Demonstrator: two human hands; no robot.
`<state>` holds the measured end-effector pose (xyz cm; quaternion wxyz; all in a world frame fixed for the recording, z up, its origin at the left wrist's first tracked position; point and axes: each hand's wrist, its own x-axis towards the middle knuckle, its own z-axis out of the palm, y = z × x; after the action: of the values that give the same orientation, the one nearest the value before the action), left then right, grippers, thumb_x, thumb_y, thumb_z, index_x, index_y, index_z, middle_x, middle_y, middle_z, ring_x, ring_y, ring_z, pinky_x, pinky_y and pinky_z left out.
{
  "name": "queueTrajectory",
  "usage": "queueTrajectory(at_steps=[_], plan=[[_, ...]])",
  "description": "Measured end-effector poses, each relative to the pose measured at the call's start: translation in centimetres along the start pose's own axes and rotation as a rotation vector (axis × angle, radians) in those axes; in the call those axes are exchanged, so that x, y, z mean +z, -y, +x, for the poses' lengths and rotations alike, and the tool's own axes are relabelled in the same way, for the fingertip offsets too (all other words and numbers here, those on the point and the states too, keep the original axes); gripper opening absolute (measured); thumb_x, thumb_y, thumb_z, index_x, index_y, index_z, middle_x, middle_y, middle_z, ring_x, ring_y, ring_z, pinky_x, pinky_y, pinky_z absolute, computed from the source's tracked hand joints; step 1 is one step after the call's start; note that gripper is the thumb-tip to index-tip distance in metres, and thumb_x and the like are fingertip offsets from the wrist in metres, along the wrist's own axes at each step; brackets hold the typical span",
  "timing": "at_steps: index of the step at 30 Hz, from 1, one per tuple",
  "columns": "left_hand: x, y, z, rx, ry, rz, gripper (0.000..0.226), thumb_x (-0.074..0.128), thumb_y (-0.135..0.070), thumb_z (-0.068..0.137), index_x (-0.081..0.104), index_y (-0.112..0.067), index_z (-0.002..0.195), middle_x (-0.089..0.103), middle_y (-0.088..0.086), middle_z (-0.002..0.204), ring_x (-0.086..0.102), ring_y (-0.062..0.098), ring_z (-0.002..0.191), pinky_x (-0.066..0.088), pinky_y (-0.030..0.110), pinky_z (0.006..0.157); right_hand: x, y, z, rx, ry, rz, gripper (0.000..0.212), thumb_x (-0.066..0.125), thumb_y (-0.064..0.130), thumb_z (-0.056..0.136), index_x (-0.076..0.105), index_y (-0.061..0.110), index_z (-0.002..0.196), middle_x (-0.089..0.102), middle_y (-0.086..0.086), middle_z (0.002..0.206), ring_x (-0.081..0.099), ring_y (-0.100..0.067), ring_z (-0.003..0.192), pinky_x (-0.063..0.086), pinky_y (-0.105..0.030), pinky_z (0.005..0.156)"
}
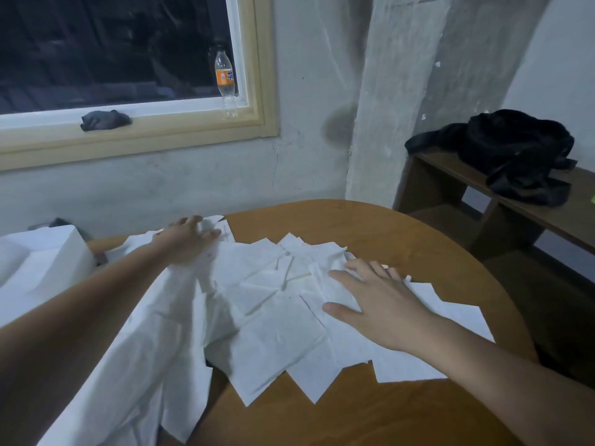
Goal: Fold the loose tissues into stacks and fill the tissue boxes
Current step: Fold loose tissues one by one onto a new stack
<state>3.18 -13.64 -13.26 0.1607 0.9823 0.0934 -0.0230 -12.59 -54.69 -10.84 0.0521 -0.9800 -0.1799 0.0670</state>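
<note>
A rough grey concrete wall (pixel 306 91) backs the room, with a window (pixel 112 43) at 11 o'clock showing only darkness outside. On its sill a clear bottle (pixel 225 78) with an orange label stands upright in the right corner, and a crumpled dark cloth (pixel 104 120) lies well to its left. At 2 o'clock a brown wooden shelf (pixel 450 175) carries a heaped black garment (pixel 521 156). Nearer to me is a round wooden tabletop (pixel 370 226), its bare wood showing from 12 round to 3 o'clock and again at 6. The loose tissues (pixel 273 317) lie across its middle and left, flat white squares overlapping at all angles, none of them stacked. At 7 o'clock a longer white sheet (pixel 135 365) trails over the near-left edge and hangs down. A white blocky object (pixel 42 262) sits at 9 o'clock, just beyond the left forearm; I cannot tell what it is. The person's left hand (pixel 188 241) reaches to the far-left end of the spread, near 11 o'clock, palm down, with a puff of tissue between thumb and fingers; whether it grips that or only presses on it I cannot tell. The right hand (pixel 383 307) lies at 3 o'clock of the pile, palm down, fingers spread wide and straight, resting flat on the sheets and holding nothing.
</note>
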Motion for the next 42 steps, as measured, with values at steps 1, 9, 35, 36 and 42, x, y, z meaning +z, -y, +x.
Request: queueTrajectory(at_steps=[1, 9, 35, 36, 42], plan=[[0.1, 0.1, -0.4, 0.008, 0.001, 0.025, 0.085, 0.040, -0.083, 0.092, 0.044, -0.029, 0.156, 0.040, 0.005, 0.168, 0.040, 0.034, 0.151, 0.036, 0.053, 0.120, 0.1, 0.1, 0.0, 0.001, 0.007, -0.006, 0.074, 0.024, 0.081, 0.100, 0.022, 0.043, 0.164, 0.018, 0.012, 0.169, 0.018, -0.021, 0.157, 0.020, -0.049, 0.127], [-0.1, -1.9, -4.1, 0.175, 0.103, -0.037, 0.092, 0.031, -0.095, 0.086, 0.050, -0.035, 0.154, 0.044, -0.004, 0.165, 0.046, 0.028, 0.148, 0.036, 0.046, 0.120, -0.2, 0.8, -1.0, 0.021, 0.055, 0.012, 0.074, 0.029, 0.077, 0.103, 0.018, 0.041, 0.167, 0.015, 0.011, 0.172, 0.015, -0.020, 0.158, 0.018, -0.045, 0.126], [-0.5, -11.9, -17.8, 0.636, 0.000, -0.035, 0.062, 0.063, -0.061, 0.100, 0.045, -0.036, 0.154, 0.050, -0.014, 0.148, 0.054, 0.011, 0.127, 0.043, 0.032, 0.102, 0.9, -3.8, -15.7, 0.069, -0.251, 0.304, 0.060, 0.045, 0.061, 0.104, 0.039, 0.039, 0.160, 0.034, 0.026, 0.157, 0.034, -0.003, 0.145, 0.033, -0.045, 0.124], [-0.5, -12.5, -19.2, 0.660, -0.001, -0.052, 0.060, 0.064, -0.059, 0.100, 0.048, -0.036, 0.152, 0.051, -0.016, 0.146, 0.054, 0.009, 0.125, 0.042, 0.029, 0.101, 1.2, -4.2, -16.8, 0.076, -0.271, 0.322, 0.057, 0.048, 0.057, 0.104, 0.043, 0.038, 0.158, 0.037, 0.026, 0.155, 0.035, -0.003, 0.145, 0.034, -0.046, 0.123], [2.0, -15.9, -27.4, 0.738, 0.023, -0.108, 0.057, 0.066, -0.059, 0.099, 0.052, -0.039, 0.151, 0.054, -0.018, 0.149, 0.054, 0.006, 0.124, 0.046, 0.028, 0.103, 4.5, -6.3, -22.3, 0.150, -0.430, 0.331, 0.045, 0.059, 0.040, 0.104, 0.055, 0.034, 0.148, 0.046, 0.029, 0.141, 0.043, -0.002, 0.133, 0.041, -0.044, 0.115]])
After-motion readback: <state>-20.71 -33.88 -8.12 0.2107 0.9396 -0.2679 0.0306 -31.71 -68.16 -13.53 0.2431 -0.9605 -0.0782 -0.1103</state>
